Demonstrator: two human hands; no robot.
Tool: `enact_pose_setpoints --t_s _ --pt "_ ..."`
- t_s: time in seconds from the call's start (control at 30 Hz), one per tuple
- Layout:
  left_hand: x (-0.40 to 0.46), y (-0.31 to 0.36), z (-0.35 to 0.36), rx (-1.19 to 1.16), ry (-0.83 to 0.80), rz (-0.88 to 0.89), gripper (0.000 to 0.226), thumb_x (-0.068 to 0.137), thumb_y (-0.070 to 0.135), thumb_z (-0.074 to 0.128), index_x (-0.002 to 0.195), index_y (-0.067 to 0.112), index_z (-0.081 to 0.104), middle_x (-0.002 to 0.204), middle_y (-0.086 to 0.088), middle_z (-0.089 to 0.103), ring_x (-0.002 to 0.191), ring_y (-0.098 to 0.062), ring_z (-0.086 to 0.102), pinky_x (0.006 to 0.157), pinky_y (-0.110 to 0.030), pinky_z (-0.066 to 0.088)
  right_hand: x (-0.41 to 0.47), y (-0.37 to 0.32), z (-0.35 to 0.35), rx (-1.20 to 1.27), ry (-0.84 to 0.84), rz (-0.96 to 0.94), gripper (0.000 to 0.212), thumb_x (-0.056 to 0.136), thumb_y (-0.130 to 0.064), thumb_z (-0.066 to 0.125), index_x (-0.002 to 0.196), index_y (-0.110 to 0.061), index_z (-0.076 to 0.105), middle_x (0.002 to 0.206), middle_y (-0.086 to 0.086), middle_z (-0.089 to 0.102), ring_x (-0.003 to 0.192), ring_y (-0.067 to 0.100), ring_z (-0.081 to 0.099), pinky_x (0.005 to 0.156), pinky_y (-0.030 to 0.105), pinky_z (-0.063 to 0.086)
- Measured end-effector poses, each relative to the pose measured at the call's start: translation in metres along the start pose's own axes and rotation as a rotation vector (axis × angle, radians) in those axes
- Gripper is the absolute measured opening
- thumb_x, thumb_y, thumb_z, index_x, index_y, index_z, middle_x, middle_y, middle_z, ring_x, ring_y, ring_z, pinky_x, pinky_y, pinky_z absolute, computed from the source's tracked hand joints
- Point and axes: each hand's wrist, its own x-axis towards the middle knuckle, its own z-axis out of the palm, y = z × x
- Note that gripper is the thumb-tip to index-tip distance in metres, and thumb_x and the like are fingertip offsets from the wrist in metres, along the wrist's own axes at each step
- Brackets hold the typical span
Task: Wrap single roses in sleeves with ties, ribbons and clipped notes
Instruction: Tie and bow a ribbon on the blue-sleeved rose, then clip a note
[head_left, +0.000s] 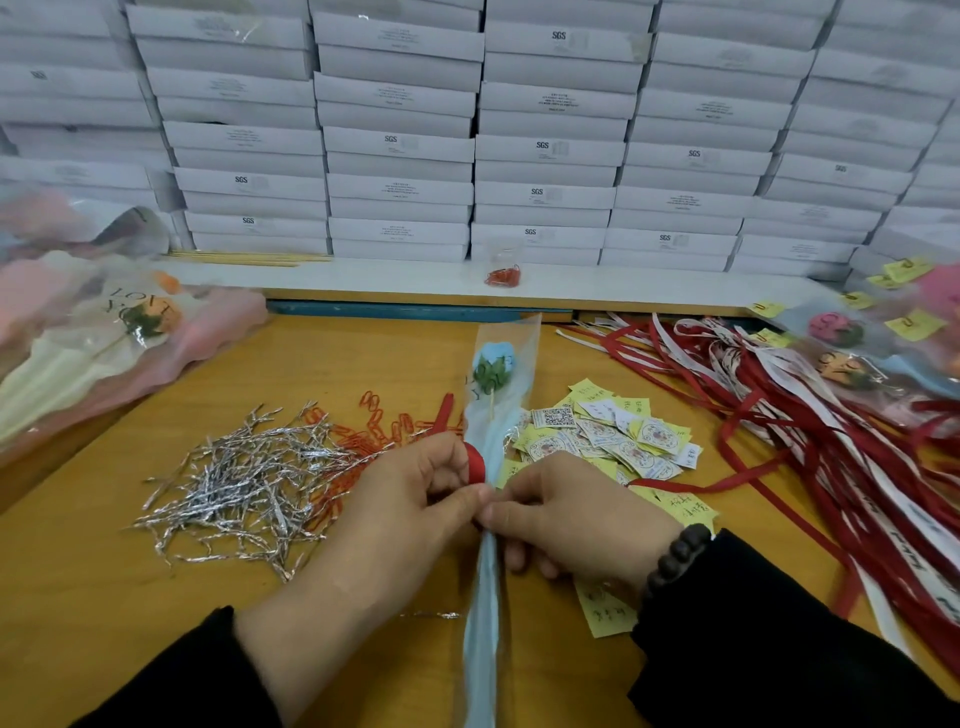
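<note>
- Step, as we read it: ribbon going on. We have the sleeved rose lying along the table, blue head away from us, gathered sleeve tail running toward us between our arms.
- Left hand pinches the sleeve at the gathered neck; a red ribbon loop shows just above its fingers.
- Right hand pinches the same spot from the other side, thumbs nearly touching. The ribbon's tail seems to trail right, across the table.
- Next move, we judge: pull the ribbon snug, knot it without letting the neck spread, then take a note from the note pile and a clip from the red paper clips.
- Silver twist ties sit in a heap to the left, within reach.
- Hard to tell: whether a tie is already on the neck; our fingers cover it. Some silver glints by the sleeve at right, unclear what.
- Knot state is hidden under the thumbs.
- Sleeve tail is cut off by the bottom edge.
- Printing on the notes is too small to read.
- Finished roses at far right are partly out of view.
</note>
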Motion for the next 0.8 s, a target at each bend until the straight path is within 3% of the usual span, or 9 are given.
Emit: enact_pose_setpoints --t_s 0.07,0.13,0.2,0.27,0.4,0.5,0.57,0.67,0.8 --pt "-0.001 -0.001 0.000 0.054 -0.015 -0.009 0.027 0.084 0.009 0.066 0.065 0.015 0.048 0.048 0.007 0.044 0.049 -0.005 0.037 0.053 -0.019 0.034 -0.002 -0.002 -0.007 -0.086 -0.012 -0.016 0.022 0.088 -0.029 0.062 0.089 -0.009 0.069 0.056 -0.006 0.059 0.037 0.000 0.046 0.040 0.013 0.036" --pt "0.000 -0.001 0.001 0.090 -0.020 -0.032 0.029 0.083 0.010 0.067 0.064 0.018 0.047 0.047 0.007 0.048 0.052 -0.011 0.048 0.057 -0.027 0.040 -0.006 -0.004 -0.017 -0.198 0.007 -0.042 0.015 0.083 -0.025 0.068 0.087 -0.010 0.070 0.055 -0.009 0.056 0.042 -0.001 0.048 0.042 0.012 0.036" --pt "0.000 0.000 0.000 0.089 -0.044 -0.069 0.026 0.084 0.011 0.066 0.066 0.017 0.049 0.057 0.005 0.065 0.070 -0.017 0.066 0.073 -0.037 0.050 -0.009 -0.004 -0.029 -0.338 0.064 -0.055 0.009 0.081 -0.024 0.071 0.079 -0.016 0.069 0.057 -0.011 0.051 0.048 -0.001 0.046 0.046 0.013 0.033" --pt "-0.001 0.002 -0.001 0.092 -0.065 -0.093 0.021 0.086 0.012 0.065 0.069 0.017 0.052 0.069 0.007 0.072 0.079 -0.014 0.068 0.082 -0.039 0.051 -0.012 -0.003 -0.040 -0.399 0.124 -0.063 0.008 0.080 -0.023 0.071 0.074 -0.019 0.068 0.056 -0.012 0.050 0.049 -0.001 0.046 0.046 0.013 0.032" --pt "-0.001 0.004 -0.001 0.106 -0.068 -0.108 0.025 0.086 0.012 0.065 0.067 0.020 0.050 0.073 0.005 0.073 0.080 -0.019 0.068 0.082 -0.041 0.050 -0.015 0.004 -0.060 -0.500 0.243 -0.074 0.010 0.084 -0.023 0.066 0.074 -0.023 0.066 0.071 -0.012 0.055 0.061 -0.001 0.048 0.053 0.010 0.033" --pt "0.000 0.003 -0.001 0.116 -0.071 -0.112 0.026 0.085 0.011 0.065 0.066 0.020 0.049 0.073 0.003 0.073 0.080 -0.022 0.067 0.082 -0.042 0.049 -0.012 0.010 -0.062 -0.864 0.489 -0.126 0.007 0.087 -0.033 0.060 0.082 -0.030 0.064 0.087 -0.010 0.045 0.086 0.009 0.047 0.073 0.024 0.027" --pt "0.000 0.002 -0.001 0.118 -0.072 -0.109 0.027 0.084 0.011 0.066 0.066 0.020 0.049 0.072 -0.001 0.072 0.082 -0.028 0.066 0.082 -0.044 0.049 -0.009 0.010 -0.053 -0.941 0.659 -0.164 0.012 0.090 -0.036 0.054 0.088 -0.029 0.064 0.078 -0.010 0.046 0.079 0.012 0.049 0.065 0.027 0.030" --pt "0.000 0.000 0.000 0.124 -0.073 -0.091 0.021 0.084 0.013 0.067 0.074 0.021 0.050 0.072 -0.001 0.072 0.080 -0.031 0.064 0.077 -0.036 0.048 -0.004 0.008 -0.037 -0.558 0.745 -0.262 0.011 0.090 -0.027 0.054 0.081 -0.022 0.058 0.060 -0.008 0.051 0.062 0.013 0.051 0.052 0.026 0.037" --pt "0.000 0.001 0.000 0.137 -0.099 -0.076 0.027 0.086 0.016 0.066 0.099 0.033 0.050 0.076 0.008 0.072 0.075 -0.027 0.064 0.073 -0.032 0.048 0.004 -0.001 -0.019 0.381 0.456 -0.278 0.015 0.089 -0.006 0.056 0.076 -0.014 0.059 0.074 0.005 0.072 0.071 0.016 0.068 0.062 0.024 0.053"
